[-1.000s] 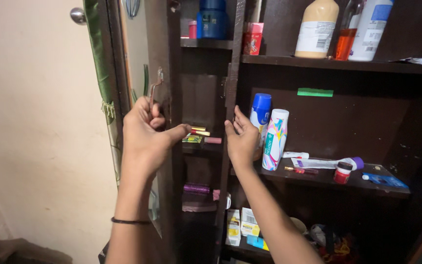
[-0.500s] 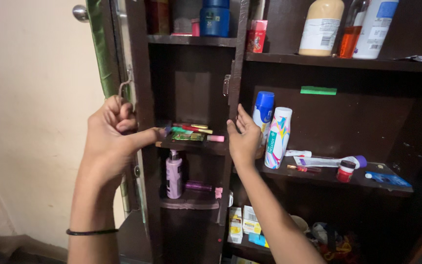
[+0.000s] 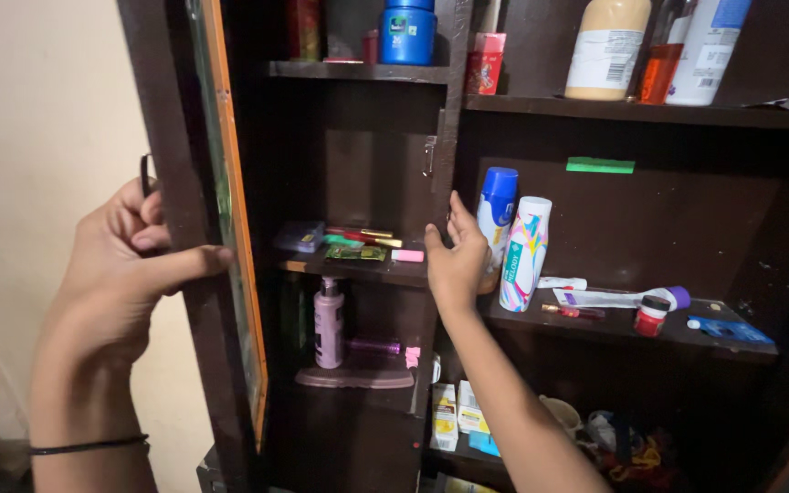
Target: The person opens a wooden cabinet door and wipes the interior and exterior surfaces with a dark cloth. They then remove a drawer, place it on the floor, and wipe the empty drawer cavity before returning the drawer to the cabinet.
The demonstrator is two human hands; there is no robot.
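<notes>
A: Where is the left hand (image 3: 125,265) now?

B: It is on the left, at the edge of the dark door (image 3: 184,228). The fingers are curled around the door's outer side and the thumb lies flat across the front edge, so the hand is closed on the door. The door stands open, and its inner face with an orange border turns toward the shelves.

A: And the right hand (image 3: 456,260)?

B: It is at the upright post (image 3: 445,164) between the two parts of the cabinet. The fingers are half spread and point up, and they touch the post. It holds nothing that I can see.

A: What is close to it?

B: Just right of it stand a blue-capped bottle (image 3: 495,205) and a white can (image 3: 522,256) with coloured pattern. To the left, on the middle shelf (image 3: 358,269), lie some small flat packets and sticks. Below this shelf stands a pale purple pump bottle (image 3: 328,319).

A: And on the wrist?

B: A thin black band (image 3: 89,445) is on the left wrist.
</notes>
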